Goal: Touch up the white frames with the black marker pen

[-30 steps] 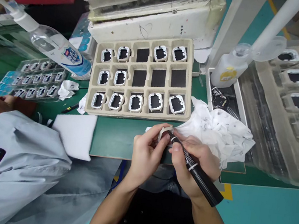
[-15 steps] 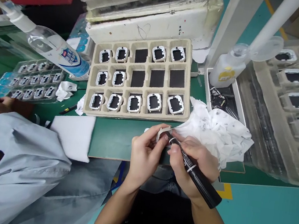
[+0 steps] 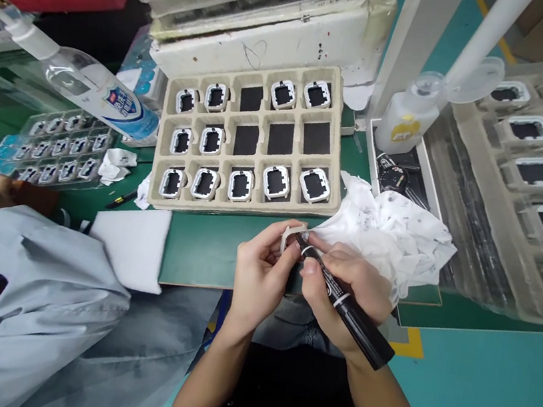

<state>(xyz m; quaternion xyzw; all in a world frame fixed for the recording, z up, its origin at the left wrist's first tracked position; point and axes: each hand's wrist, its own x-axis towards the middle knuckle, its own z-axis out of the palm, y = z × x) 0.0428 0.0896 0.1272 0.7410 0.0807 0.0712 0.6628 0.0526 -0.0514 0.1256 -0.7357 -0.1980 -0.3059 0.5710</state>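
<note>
Between the thumb and fingers of my left hand (image 3: 262,273) is a small whitish frame (image 3: 292,231), tilted on edge and partly covered by the fingers. It looks like the square, rounded frames in the tray. My right hand (image 3: 348,288) grips a black marker pen (image 3: 353,319), whose tip meets the inside of the frame. Just beyond my hands lies a beige compartment tray (image 3: 245,210). White frames such as this one (image 3: 315,185) sit in many of its compartments, while several others show only dark bottoms.
Crumpled, stained white cloth (image 3: 388,237) lies right of the tray. Behind it stand a small bottle (image 3: 408,115) and a white post (image 3: 416,35). Stacked trays (image 3: 517,218) fill the right side. A spray bottle (image 3: 100,92), a white pad (image 3: 131,244) and a co-worker's sleeve (image 3: 39,272) are left.
The view has shifted slightly. Both hands keep their grips, and the marker's tip still touches the held frame, with the angle of frame and pen barely altered.
</note>
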